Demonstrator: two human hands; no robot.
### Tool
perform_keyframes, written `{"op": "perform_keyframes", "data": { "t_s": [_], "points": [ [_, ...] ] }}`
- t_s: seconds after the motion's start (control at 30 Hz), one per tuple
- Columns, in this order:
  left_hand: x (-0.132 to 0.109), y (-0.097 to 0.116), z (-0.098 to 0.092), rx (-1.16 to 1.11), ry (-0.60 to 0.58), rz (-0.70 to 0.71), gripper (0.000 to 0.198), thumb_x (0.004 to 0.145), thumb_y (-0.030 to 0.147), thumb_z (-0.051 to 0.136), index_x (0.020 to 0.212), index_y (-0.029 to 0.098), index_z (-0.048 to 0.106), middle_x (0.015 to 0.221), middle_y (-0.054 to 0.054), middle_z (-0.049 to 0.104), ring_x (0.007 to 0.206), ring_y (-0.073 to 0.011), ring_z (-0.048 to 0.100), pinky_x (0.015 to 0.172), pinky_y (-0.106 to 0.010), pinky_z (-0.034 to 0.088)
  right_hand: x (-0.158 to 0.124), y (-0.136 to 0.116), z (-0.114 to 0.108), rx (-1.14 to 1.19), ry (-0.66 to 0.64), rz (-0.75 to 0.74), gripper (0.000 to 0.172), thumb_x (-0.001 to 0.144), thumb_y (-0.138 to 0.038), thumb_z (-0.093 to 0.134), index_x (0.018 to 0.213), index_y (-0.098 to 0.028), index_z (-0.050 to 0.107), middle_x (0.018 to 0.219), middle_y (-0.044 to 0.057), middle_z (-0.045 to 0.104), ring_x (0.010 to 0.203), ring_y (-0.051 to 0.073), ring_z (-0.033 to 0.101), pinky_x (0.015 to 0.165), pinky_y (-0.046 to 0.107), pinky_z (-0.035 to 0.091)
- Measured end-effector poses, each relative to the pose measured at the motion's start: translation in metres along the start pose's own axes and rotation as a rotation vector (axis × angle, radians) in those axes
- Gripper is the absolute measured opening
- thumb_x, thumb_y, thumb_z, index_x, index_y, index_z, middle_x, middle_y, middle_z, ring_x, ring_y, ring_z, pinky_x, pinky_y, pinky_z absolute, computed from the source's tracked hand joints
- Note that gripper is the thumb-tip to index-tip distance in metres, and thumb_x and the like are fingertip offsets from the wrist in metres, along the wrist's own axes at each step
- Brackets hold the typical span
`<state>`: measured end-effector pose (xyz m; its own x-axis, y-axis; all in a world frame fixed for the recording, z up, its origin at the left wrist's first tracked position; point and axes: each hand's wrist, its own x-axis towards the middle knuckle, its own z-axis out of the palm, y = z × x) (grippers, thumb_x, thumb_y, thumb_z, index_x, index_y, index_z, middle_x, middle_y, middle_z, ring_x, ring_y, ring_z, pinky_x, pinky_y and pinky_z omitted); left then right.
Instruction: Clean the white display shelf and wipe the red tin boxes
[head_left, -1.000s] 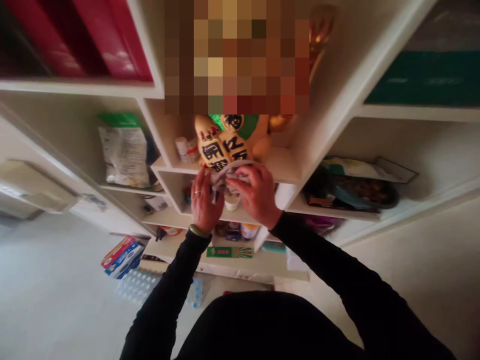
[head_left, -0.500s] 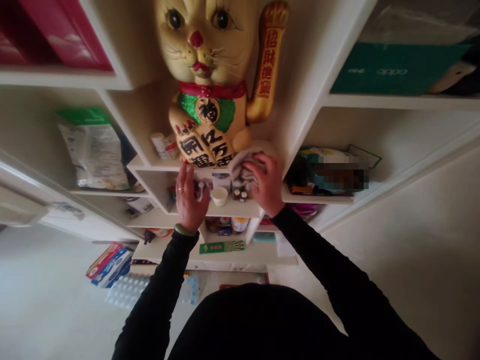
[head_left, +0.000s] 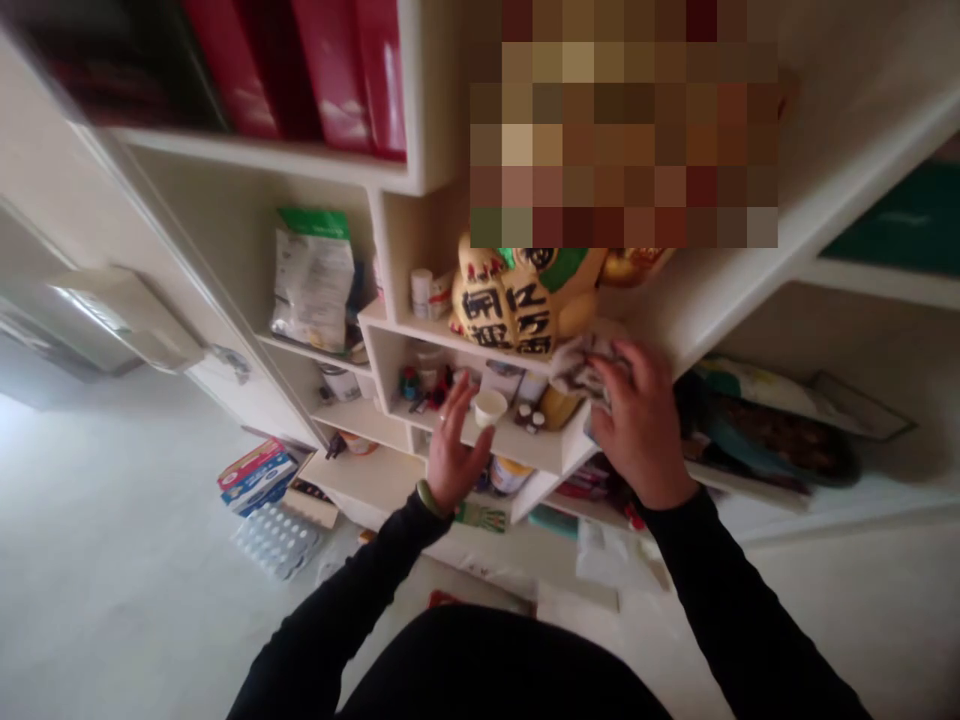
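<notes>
Nearest, we list two black sleeves (head_left: 367, 565). Right hand (head_left: 645, 425): grip clamped on one pale cloth (head_left: 577, 365), which we find bunched at the front edge of a white shelf (head_left: 401, 320), by the base of a gold figurine (head_left: 517, 310), upper part masked. Left hand (head_left: 459, 450): grip apart, fingers spread, holding nothing we can see; one white cup (head_left: 490, 408) just beside, contact uncertain. In the compartment below the figurine: two white-capped bottles (head_left: 535, 422). Further left: one green-topped bag (head_left: 311, 285). Step in hand, we judge: wiping the shelf edge. Next move, in our view, calls for a firm cloth hold, clear of figurine and bottles.
</notes>
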<state>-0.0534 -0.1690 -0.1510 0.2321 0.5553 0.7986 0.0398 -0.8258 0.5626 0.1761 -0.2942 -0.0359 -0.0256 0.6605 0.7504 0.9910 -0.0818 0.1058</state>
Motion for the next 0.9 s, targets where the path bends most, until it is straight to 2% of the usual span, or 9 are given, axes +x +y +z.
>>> {"op": "perform_keyframes", "data": {
  "t_s": [0.1,0.2,0.33,0.4,0.5,0.57,0.67,0.8,0.9],
  "points": [
    [-0.029,0.0,0.01,-0.033,-0.045,-0.11,0.065,0.107,0.023,0.07,0.17,0.028,0.053,0.18,-0.019,0.054,0.167,-0.0343,0.056,0.133,-0.057,0.055,0.002,0.013,0.013,-0.145,-0.064,-0.071,0.056,0.085,-0.006,0.064,0.14,-0.009,0.065,0.148,0.025,0.063,0.125,0.041,0.063,0.109,0.057,0.059],
    [-0.055,-0.003,0.014,-0.08,-0.086,-0.234,0.066,0.104,0.022,0.072,0.168,0.029,0.057,0.174,-0.017,0.061,0.161,-0.0353,0.062,0.132,-0.059,0.056,-0.007,0.022,0.024,-0.116,0.036,-0.096,0.048,0.085,-0.005,0.064,0.132,-0.014,0.067,0.141,0.021,0.067,0.116,0.038,0.066,0.099,0.052,0.059],
    [-0.068,0.002,0.009,-0.227,-0.148,-0.375,0.068,0.104,0.036,0.075,0.17,0.029,0.058,0.178,-0.016,0.057,0.166,-0.0379,0.056,0.139,-0.064,0.047,-0.02,0.023,0.036,0.027,0.14,-0.102,0.034,0.09,-0.01,0.062,0.121,-0.02,0.07,0.134,0.017,0.07,0.116,0.039,0.068,0.096,0.052,0.056],
    [-0.066,0.012,0.005,-0.37,-0.164,-0.453,0.076,0.105,0.051,0.076,0.174,0.029,0.053,0.181,-0.016,0.053,0.168,-0.0406,0.053,0.14,-0.065,0.045,-0.03,0.003,0.048,0.235,0.168,-0.072,0.034,0.091,-0.012,0.058,0.121,-0.022,0.071,0.135,0.016,0.07,0.119,0.038,0.069,0.099,0.053,0.055],
    [-0.063,0.026,0.005,-0.66,-0.166,-0.548,0.093,0.103,0.075,0.069,0.18,0.026,0.046,0.182,-0.017,0.051,0.168,-0.0437,0.051,0.141,-0.065,0.042,-0.053,-0.056,0.075,0.638,0.1,-0.001,0.039,0.095,-0.019,0.056,0.131,-0.025,0.07,0.144,0.015,0.068,0.128,0.036,0.069,0.106,0.053,0.056],
    [-0.064,0.03,0.008,-0.778,-0.14,-0.62,0.093,0.101,0.084,0.062,0.176,0.029,0.053,0.176,-0.014,0.06,0.166,-0.0432,0.053,0.145,-0.062,0.037,-0.069,-0.102,0.095,0.793,0.096,0.087,0.042,0.102,-0.034,0.06,0.143,-0.027,0.067,0.152,0.017,0.065,0.134,0.039,0.067,0.106,0.056,0.058],
    [-0.069,0.031,0.007,-0.791,-0.1,-0.634,0.091,0.097,0.09,0.061,0.169,0.036,0.061,0.17,-0.009,0.065,0.163,-0.0415,0.056,0.146,-0.054,0.036,-0.083,-0.152,0.116,0.89,0.073,0.219,0.053,0.112,-0.04,0.049,0.164,-0.031,0.053,0.164,0.018,0.056,0.146,0.04,0.063,0.111,0.062,0.06],
    [-0.075,0.038,-0.013,-0.674,-0.23,-0.476,0.106,0.096,0.086,0.067,0.183,0.032,0.039,0.185,-0.012,0.047,0.175,-0.0429,0.041,0.151,-0.058,0.021,-0.092,-0.159,0.122,0.777,0.112,0.219,0.045,0.112,-0.034,0.058,0.156,-0.03,0.064,0.152,0.02,0.065,0.146,0.043,0.064,0.116,0.073,0.058],
    [-0.086,0.04,-0.037,-0.592,-0.353,-0.442,0.112,0.096,0.081,0.073,0.185,0.025,0.035,0.19,-0.016,0.037,0.18,-0.0436,0.029,0.15,-0.06,0.019,-0.101,-0.143,0.122,0.785,0.007,0.253,0.042,0.107,-0.035,0.067,0.148,-0.026,0.069,0.151,0.022,0.065,0.156,0.048,0.055,0.124,0.082,0.049]
  ]
}}
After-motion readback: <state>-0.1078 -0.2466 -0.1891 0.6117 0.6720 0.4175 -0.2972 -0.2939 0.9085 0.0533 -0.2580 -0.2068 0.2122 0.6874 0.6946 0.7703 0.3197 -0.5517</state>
